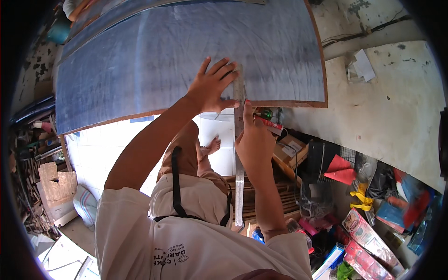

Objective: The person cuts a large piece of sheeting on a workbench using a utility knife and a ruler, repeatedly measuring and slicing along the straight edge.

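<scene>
Two hands (pixel 212 86) (pixel 254 140) on ruler (pixel 239 154)

Sheet (pixel 186 56) lying on the surface (pixel 382 107), ruler (pixel 239 140) across its near edge, left hand (pixel 212 86) on the sheet left of the ruler, right hand (pixel 254 142) just right of it, cluttered boxes (pixel 368 238) lower right

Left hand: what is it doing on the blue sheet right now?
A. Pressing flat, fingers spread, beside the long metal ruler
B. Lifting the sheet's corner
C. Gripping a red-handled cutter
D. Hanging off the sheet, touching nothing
A: the left hand lies palm-down with fingers spread on the blue sheet, against the metal ruler.
</scene>
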Tool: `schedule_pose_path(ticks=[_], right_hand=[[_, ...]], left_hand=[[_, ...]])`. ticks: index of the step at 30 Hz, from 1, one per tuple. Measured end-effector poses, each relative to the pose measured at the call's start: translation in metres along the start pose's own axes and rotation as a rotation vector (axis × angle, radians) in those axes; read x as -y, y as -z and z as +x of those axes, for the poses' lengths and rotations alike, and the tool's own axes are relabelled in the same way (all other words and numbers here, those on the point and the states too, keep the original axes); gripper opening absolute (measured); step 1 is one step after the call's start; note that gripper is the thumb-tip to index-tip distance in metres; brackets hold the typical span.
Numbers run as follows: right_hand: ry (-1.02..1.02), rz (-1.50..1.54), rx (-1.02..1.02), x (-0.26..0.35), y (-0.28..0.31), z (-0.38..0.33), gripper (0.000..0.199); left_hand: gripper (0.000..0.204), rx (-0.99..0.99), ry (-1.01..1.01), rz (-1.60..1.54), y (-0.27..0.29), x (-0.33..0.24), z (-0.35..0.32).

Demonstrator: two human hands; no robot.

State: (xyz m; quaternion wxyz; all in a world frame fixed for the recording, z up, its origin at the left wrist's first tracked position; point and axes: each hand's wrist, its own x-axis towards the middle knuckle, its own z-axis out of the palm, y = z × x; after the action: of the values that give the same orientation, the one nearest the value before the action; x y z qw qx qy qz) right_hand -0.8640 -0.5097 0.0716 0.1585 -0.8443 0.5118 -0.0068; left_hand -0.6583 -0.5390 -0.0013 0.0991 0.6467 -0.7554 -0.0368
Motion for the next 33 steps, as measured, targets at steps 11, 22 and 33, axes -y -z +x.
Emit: schedule_pose_path(ticks=[11,22,33], right_hand=[[-0.013,0.008,-0.002,-0.001,-0.004,-0.032,0.079],[0.065,0.080,-0.058,-0.022,-0.009,-0.046,0.076],[0.096,0.095,-0.177,-0.013,0.002,0.043,0.070]], left_hand=[[0.089,-0.010,0.015,-0.051,-0.001,0.000,0.000],[0.089,-0.036,-0.005,-0.036,-0.003,-0.001,-0.001],[0.087,-0.025,0.006,-0.043,0.005,-0.003,0.001]])
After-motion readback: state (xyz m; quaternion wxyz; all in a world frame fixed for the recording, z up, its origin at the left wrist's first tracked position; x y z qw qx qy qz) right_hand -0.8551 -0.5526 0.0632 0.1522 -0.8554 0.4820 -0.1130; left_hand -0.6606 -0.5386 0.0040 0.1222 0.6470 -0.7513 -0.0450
